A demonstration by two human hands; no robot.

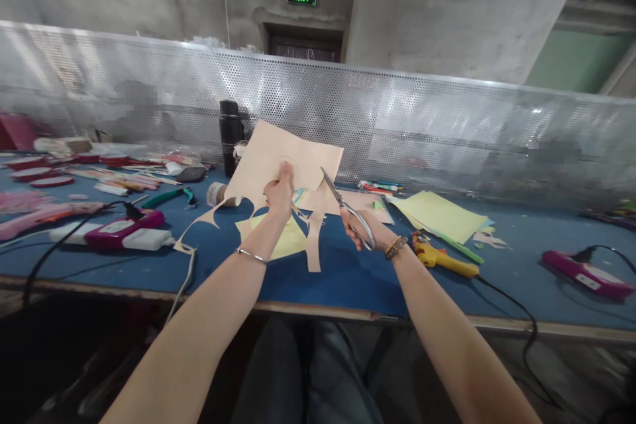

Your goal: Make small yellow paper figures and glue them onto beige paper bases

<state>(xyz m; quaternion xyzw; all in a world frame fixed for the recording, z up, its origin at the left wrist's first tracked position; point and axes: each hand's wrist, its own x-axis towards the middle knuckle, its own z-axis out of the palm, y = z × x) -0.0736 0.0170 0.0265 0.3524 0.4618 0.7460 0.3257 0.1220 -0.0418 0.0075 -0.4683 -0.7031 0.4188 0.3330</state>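
Note:
My left hand (281, 191) grips a large peach-coloured sheet (268, 154) near its lower middle, thumb on the face towards me. The sheet is raised and tilted above the table, its lower edge cut into curves with narrow strips dangling. My right hand (358, 224) is closed around the handles of silver scissors (342, 202); their blades point up and left at the sheet's right part. Beneath the sheet lie a yellow paper (293, 243) and a pink paper (372, 204), both partly hidden.
A black bottle (229, 136) stands behind the sheet. To the right are yellow sheets (442, 213), a yellow glue gun (447, 261) with a cord and a purple power strip (586, 275). Another power strip (122, 232), green pliers (166, 197) and red discs (44, 173) lie left.

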